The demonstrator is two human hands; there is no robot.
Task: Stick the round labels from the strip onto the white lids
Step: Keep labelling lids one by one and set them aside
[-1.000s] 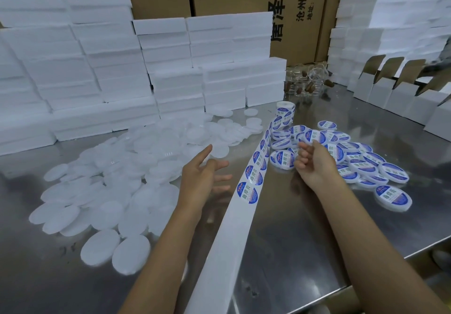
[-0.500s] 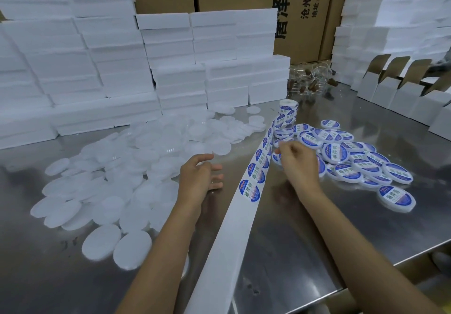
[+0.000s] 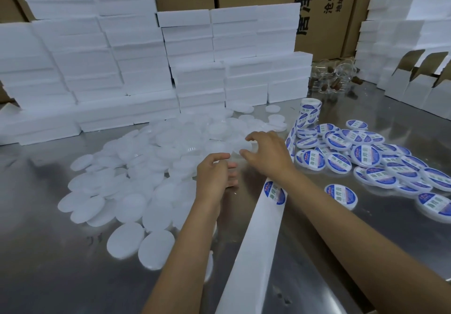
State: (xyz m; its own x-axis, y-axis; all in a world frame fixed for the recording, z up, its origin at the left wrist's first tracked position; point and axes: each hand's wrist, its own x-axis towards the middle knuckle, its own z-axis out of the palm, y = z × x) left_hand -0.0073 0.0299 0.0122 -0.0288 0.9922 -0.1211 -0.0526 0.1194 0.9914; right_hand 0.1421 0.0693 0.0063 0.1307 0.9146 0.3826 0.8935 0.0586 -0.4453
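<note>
On the brown cartons [image 3: 317, 1] behind your stacks you can read large black "唐泽" and smaller "沧州" and "地址". The round blue-and-white labels on the strip [image 3: 274, 193] and on the finished lids [image 3: 341, 195] carry green Chinese characters too blurred to read with certainty.

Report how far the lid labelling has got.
Done: a pile of labelled lids lies right of the strip. In hand: the right hand has crossed over the strip and curls round a plain lid, while the left hand waits beside it. Left: a larger heap of plain lids, and the label roll still carries labels.
</note>
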